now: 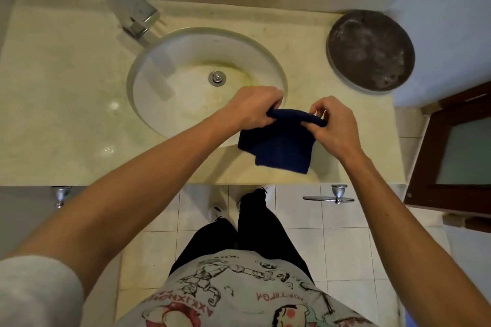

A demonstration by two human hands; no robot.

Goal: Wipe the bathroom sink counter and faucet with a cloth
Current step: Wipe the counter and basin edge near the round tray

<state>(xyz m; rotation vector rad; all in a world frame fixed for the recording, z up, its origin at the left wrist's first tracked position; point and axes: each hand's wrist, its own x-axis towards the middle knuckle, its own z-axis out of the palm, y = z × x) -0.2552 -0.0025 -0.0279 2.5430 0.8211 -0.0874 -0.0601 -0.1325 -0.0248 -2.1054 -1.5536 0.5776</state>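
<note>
Both the left hand (253, 109) and the right hand (333, 121) pinch the top fold of the dark blue folded cloth (276, 143), hanging just in front of the round white sink basin (170, 66) over the beige stone surface (61, 93), so 1 loosened pinch could, I think, unfold it.

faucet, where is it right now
In the head view the chrome faucet stands at the upper left, on the counter behind the sink basin's far-left rim, well away from both hands.

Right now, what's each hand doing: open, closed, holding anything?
Left hand: closed, gripping the left end of the cloth.
Right hand: closed, pinching the cloth's right end.
</note>
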